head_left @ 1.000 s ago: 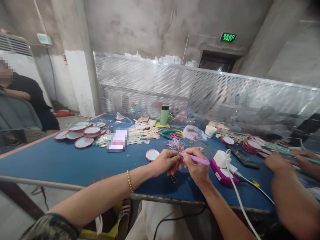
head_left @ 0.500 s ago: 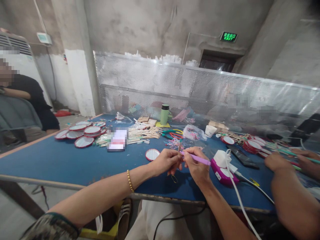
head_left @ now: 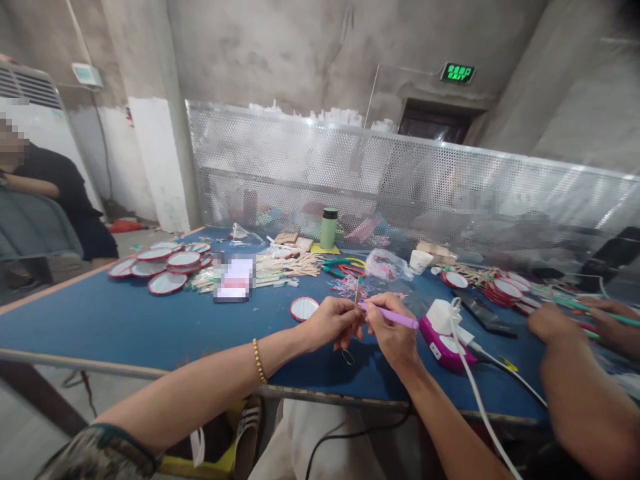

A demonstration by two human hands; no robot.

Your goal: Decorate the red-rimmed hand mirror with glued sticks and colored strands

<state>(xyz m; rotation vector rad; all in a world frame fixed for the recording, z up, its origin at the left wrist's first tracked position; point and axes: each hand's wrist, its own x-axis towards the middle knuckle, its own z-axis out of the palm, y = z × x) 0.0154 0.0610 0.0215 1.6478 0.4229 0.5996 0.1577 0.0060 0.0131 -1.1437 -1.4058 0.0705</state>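
Observation:
My right hand is closed round a purple pen, its tip pointing left. The pen's tip meets a small flat stick with a teal upper end, which stands upright. My left hand pinches this stick; its lower part is hidden by my fingers. A thin yellowish loop hangs below my left fingers; where it is attached I cannot tell. Just left of my hands lies a round white disc with a red rim. Behind them is a small heap of pink and blue bits.
Red-rimmed discs are piled at the left, beside a phone and wooden sticks. Pliers, a green bottle and a paper cup stand farther back. A magenta power strip with cables and a co-worker's hands are at right.
Almost nothing differs. The pen and my right hand have shifted very slightly left; both grips are the same.

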